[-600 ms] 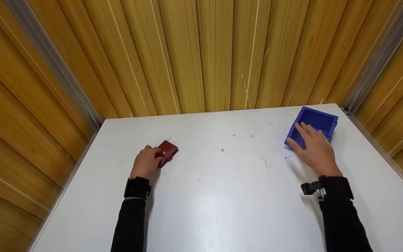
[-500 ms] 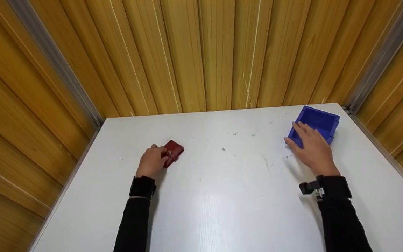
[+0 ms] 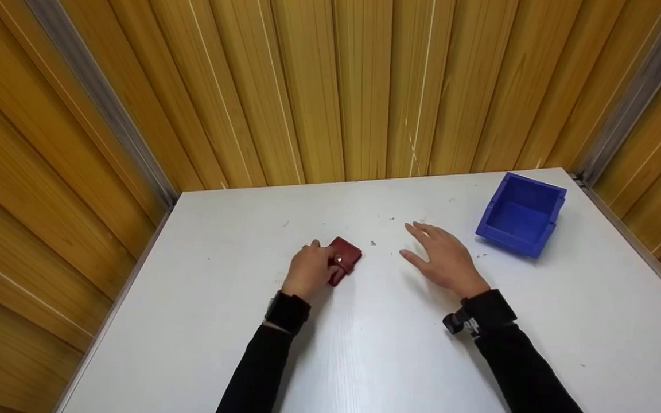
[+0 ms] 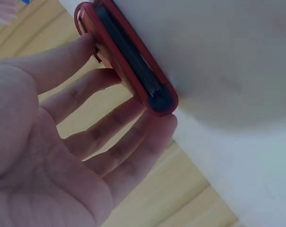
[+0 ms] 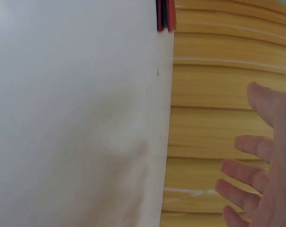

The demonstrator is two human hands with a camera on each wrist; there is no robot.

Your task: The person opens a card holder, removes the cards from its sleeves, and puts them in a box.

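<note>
A yellow wood-grain wall [image 3: 284, 92] of ridged panels rises behind the blue bin [image 3: 518, 221], your landmark here. The white table [image 3: 204, 321] lies under the bin and spreads to its left and toward you. Grey metal posts [image 3: 101, 103] mark the wall's corners, one well left of the bin, one beyond it to the right. Your black right sleeve [image 3: 523, 367] comes in on the near side of the bin; your black left sleeve [image 3: 256, 367] comes in farther left of it. The bin itself sits with its open side up, its inside plain blue.

Your right hand [image 3: 445, 258] hangs over the table just left of the bin, fingers spread and mostly straight, grasping nothing and touching neither bin nor wallet. Your left hand [image 3: 308, 267], well left of the bin, has its fingers part bent and pinches the red wallet [image 3: 346, 252] between thumb and fingers. That wallet is left of the bin and a little nearer you; whether it touches the tabletop you cannot tell. Its strap carries a small round snap [image 3: 339, 260]. Little dark specks [image 3: 373, 243] dot the surface left of the bin.
</note>
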